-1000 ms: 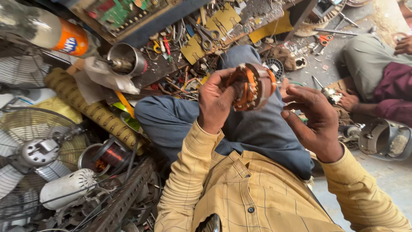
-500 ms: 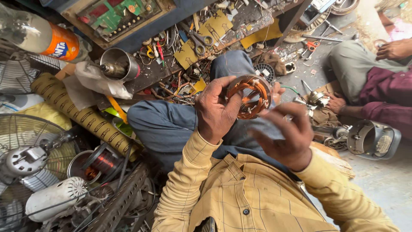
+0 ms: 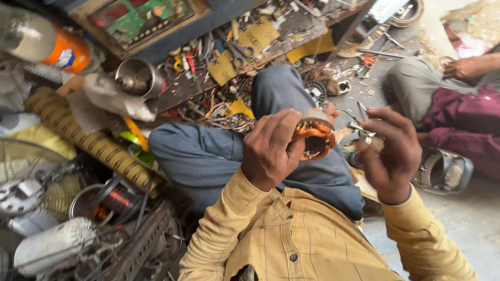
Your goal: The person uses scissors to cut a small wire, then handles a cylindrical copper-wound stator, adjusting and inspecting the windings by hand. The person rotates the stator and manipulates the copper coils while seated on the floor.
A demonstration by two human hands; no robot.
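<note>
My left hand (image 3: 271, 148) grips a round motor stator (image 3: 315, 138) with orange copper windings, held above my blue-trousered knee (image 3: 208, 151). My right hand (image 3: 390, 153) sits just to the right of the stator, fingers curled around a small metal tool (image 3: 362, 128) whose tip points at the windings. A thin green wire (image 3: 346, 112) arcs from the stator toward the right hand. Both yellow checked sleeves reach in from the bottom of the view.
A cluttered low bench (image 3: 250, 47) with scissors, pliers and scraps lies ahead. At left are a metal cup (image 3: 138, 78), a ribbed yellow tube (image 3: 88, 140), a copper wire spool (image 3: 112, 200) and fan grilles (image 3: 26, 182). Another person (image 3: 448, 99) sits at right.
The stator and both hands have shifted right and lower in view. My right hand moved from covering the stator's front to its right side, now holding a small tool.
</note>
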